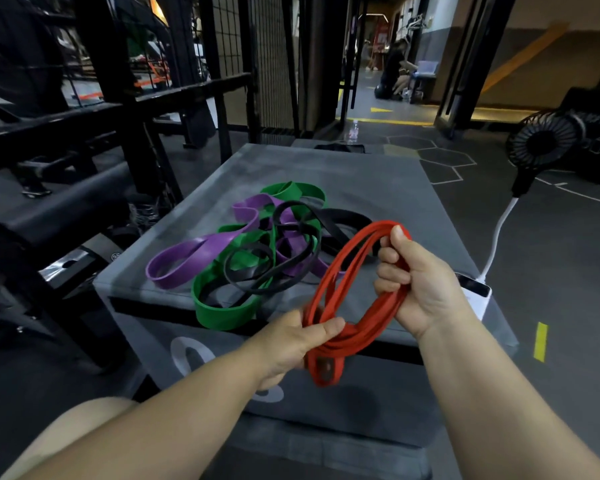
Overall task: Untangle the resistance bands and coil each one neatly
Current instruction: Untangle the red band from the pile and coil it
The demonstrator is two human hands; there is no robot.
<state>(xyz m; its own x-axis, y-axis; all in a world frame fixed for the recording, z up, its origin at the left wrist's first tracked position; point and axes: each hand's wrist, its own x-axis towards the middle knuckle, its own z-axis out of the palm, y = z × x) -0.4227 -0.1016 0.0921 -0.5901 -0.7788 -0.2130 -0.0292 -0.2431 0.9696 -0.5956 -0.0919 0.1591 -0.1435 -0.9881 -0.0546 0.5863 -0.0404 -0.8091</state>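
A red resistance band (340, 271) is looped into several turns and held in the air over the front of a grey padded box (371, 178). My right hand (416, 282) grips the right side of the red coil. Its lower end is held by my left hand (291, 344), with a short red loop hanging below the fist. On the box behind lie a green band (219, 306), a purple band (184, 254) and a thin black band (257, 268), all tangled together in one heap.
A black metal rack (94, 109) stands at the left. At the right, a small black fan (541, 143) on a white stalk rises from a white power bank (475, 292) on the box's corner. A person (395, 74) crouches far down the corridor.
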